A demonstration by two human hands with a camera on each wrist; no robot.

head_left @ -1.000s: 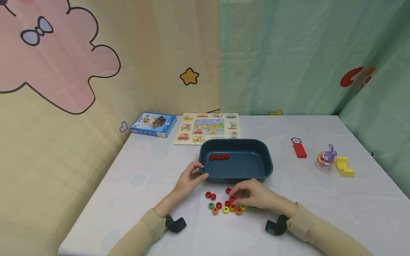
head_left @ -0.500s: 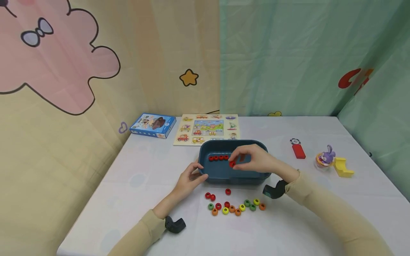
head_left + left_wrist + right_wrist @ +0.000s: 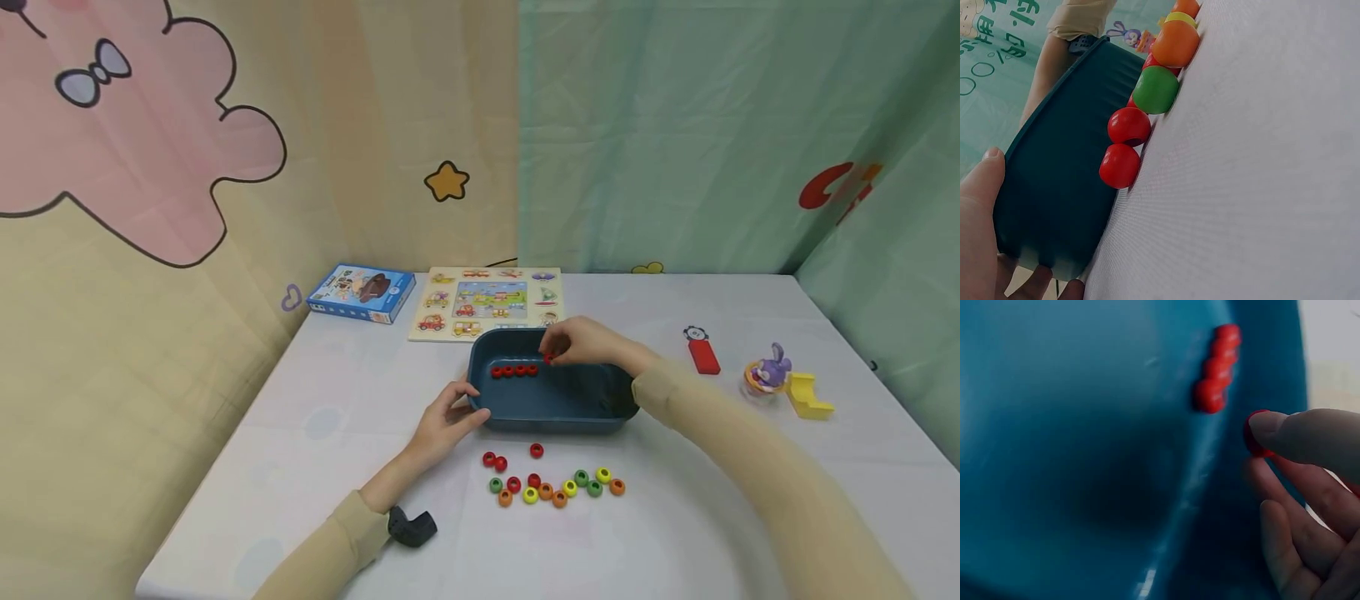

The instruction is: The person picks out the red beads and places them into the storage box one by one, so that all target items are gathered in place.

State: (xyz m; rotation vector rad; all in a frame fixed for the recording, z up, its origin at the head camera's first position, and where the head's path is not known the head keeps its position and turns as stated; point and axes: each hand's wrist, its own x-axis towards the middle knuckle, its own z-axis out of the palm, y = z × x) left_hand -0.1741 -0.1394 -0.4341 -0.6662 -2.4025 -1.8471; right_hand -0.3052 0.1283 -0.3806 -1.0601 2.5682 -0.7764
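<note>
Right wrist view: thumb and fingertips of the right hand (image 3: 588, 340) pinched one red bead (image 3: 1257, 449); the lower fingers curled loosely beneath. The bead sat inside the tray (image 3: 558, 428), near its far wall and just beyond the right end of the row of four red beads (image 3: 1217, 369). Contact between bead and floor: could not tell. Step in hand, as judged: adding a fifth bead to the row. The next move seemed to call for a small shift toward the row, a lowering, then a gentle release, so the end bead was not nudged.

Left hand (image 3: 437, 427): thumb and fingers apart, gripping the tray's near left corner, thumb up at the rim, fingers round the end.

Room: bare floor lay to the right of the row and in front of it. The far wall was the close edge for the right hand, with the puzzle board (image 3: 422, 327) just behind it. The loose beads (image 3: 546, 492), red, green, orange and yellow, lay on the table (image 3: 585, 558) before the near wall, well apart from the right hand. Open cloth separated the tray from the red block (image 3: 703, 357) on the right.
</note>
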